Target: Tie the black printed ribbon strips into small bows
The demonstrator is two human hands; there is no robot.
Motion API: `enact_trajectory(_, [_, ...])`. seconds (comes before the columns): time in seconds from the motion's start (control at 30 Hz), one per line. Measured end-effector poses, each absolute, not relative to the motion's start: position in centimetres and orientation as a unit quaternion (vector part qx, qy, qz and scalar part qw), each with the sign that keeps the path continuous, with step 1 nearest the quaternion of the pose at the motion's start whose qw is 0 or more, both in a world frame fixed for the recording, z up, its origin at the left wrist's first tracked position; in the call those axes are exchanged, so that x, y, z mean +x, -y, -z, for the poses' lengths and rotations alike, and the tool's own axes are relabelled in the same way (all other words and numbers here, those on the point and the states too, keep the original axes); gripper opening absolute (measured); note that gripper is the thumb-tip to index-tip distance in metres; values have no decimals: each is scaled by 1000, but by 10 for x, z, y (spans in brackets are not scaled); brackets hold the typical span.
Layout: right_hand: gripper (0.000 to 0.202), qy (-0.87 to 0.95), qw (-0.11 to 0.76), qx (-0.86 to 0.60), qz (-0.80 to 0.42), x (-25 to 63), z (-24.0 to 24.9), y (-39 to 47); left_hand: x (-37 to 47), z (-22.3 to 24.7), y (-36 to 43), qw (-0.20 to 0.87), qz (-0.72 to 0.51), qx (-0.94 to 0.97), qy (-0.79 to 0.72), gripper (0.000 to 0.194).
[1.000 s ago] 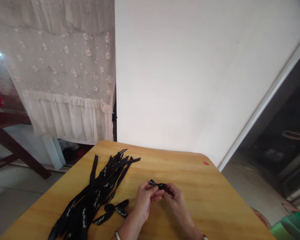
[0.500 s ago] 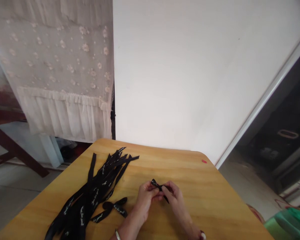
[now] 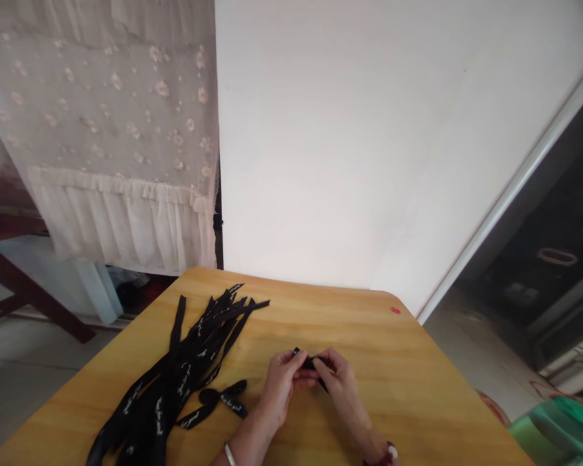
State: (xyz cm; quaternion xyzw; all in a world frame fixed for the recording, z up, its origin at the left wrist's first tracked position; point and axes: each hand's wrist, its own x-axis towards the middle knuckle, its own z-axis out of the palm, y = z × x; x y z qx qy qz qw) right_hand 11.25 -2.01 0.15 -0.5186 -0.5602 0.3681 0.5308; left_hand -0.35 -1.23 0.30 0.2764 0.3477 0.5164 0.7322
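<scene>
Near the middle of the wooden table (image 3: 418, 388), both my hands meet around a short black ribbon (image 3: 309, 364). My left hand (image 3: 280, 383) pinches its left part, with one end poking up above the thumb. The fingers of my right hand (image 3: 339, 382) are closed on its right part, and a dark tail hangs below them. The ribbon's middle is partly hidden by my fingers. Left of my left hand lies a black ribbon bow (image 3: 232, 404) with white lettering. Beyond it a large pile of black printed ribbons (image 3: 184, 375) spreads over the table's left side.
A small red piece (image 3: 396, 310) lies near the table's far right corner. Behind the table stand a white panel (image 3: 320, 142) and a lace curtain (image 3: 126, 129). A green translucent item (image 3: 558, 430) is beyond the right edge, and a dark red wooden frame (image 3: 29, 285) is at left.
My left thumb has shifted up over the ribbon's left loop, so less of it shows. My right hand has barely moved. The view has shifted slightly.
</scene>
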Motion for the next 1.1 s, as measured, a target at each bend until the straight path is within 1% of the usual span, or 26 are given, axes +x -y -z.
enact_trajectory(0.2, [29, 562, 524, -530, -360, 112, 1, 20, -4, -2, 11, 728, -513, 277, -362, 26])
enact_trajectory(0.6, [30, 589, 516, -538, -313, 113, 3, 18, 0, 2, 11, 714, -523, 306, -351, 23])
enact_trajectory(0.77, [29, 576, 524, -530, -335, 114, 0, 19, -4, -4, 13, 738, -518, 270, -339, 21])
enact_trajectory(0.9, [26, 569, 525, -527, -350, 114, -5, 22, -5, -4, 13, 731, -517, 277, -348, 21])
enact_trajectory(1.0, [28, 566, 522, -525, -362, 116, -12, 23, -3, -4, 14, 734, -486, 311, -359, 21])
enact_trajectory(1.1, [28, 572, 517, -502, -392, 116, -17, 24, 0, -5, 16, 732, -445, 357, -374, 15])
